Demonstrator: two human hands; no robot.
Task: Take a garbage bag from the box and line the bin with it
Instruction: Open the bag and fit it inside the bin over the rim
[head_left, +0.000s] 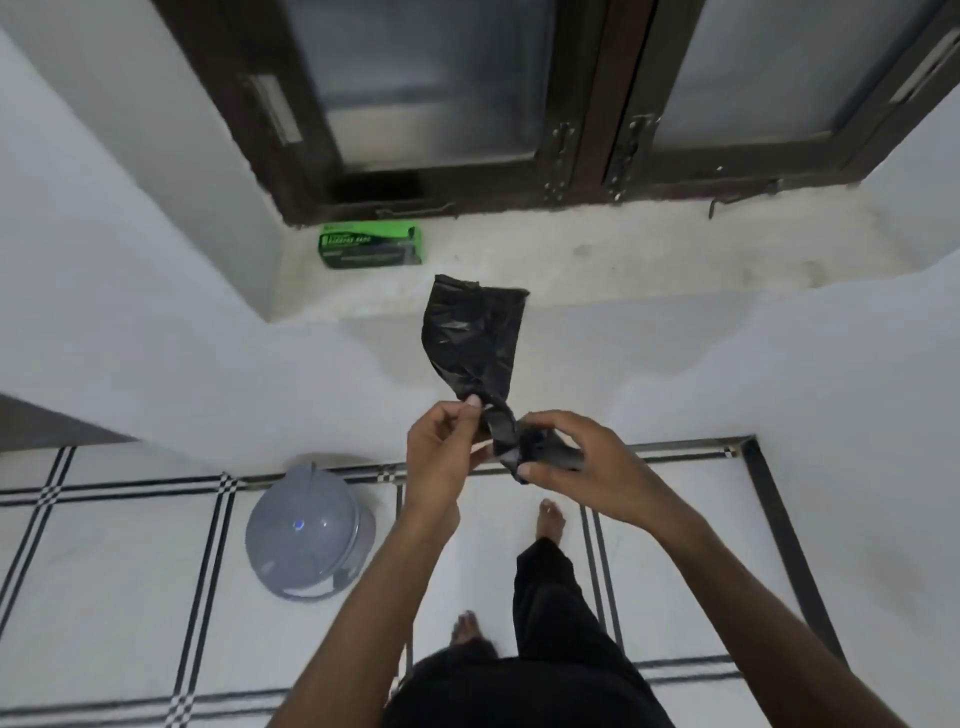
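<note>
A black garbage bag (475, 338) hangs in the air between my hands, still partly folded, with its free end sticking up in front of the window sill. My left hand (444, 452) pinches it near the middle. My right hand (576, 467) grips the bunched lower part. The green garbage bag box (371, 245) lies on the sill at the left, below the window. The grey bin (309, 535) with a domed lid stands on the floor to my left, against the wall.
A dark wooden window frame (587, 156) sits above the white sill (649, 260). The floor has white tiles with black lines (208, 571). My bare feet and black trousers (550, 597) are below my hands.
</note>
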